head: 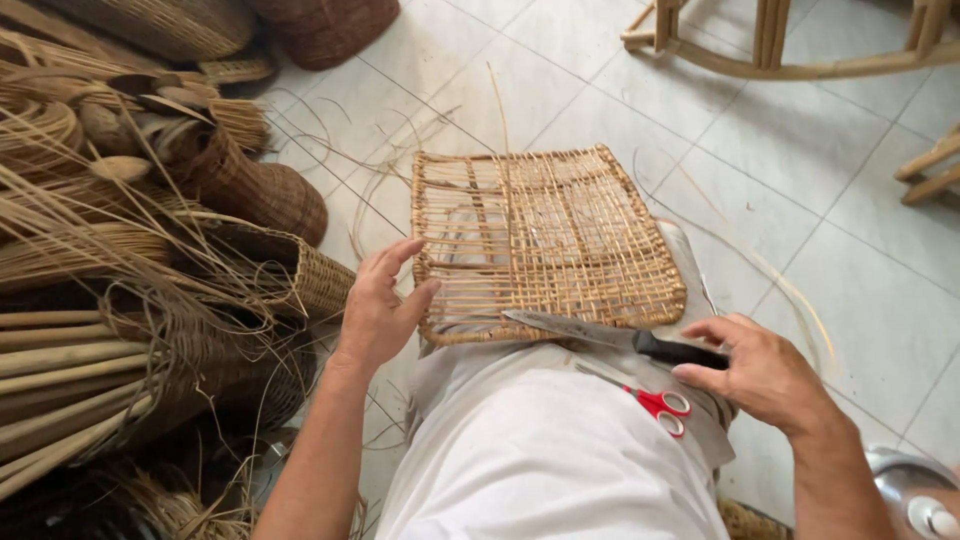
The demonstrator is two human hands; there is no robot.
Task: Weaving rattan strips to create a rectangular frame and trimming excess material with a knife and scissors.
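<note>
I am observing a half-woven rattan panel (545, 240) lying flat across my lap, its far edge reaching out over the tiled floor (840, 180). My left hand (380, 305) is lying open against the panel's near-left corner, fingers spread and the thumb pressing on the rim. My right hand (760, 370) is closing on the black handle of a knife (610, 335), fingertips touching it; I cannot tell whether the grip is firm. The knife's blade is resting flat along the panel's near edge, pointing left. A pair of red-handled scissors (650, 398) is lying on my lap just beside the right hand, below the knife. To my left, woven baskets (255, 190) and bundles of rattan strands (70, 250) are standing piled on the floor. A wooden chair frame (790, 50) is standing well apart at the top right, and a metal vessel (915, 495) is showing at the lower right corner.
</note>
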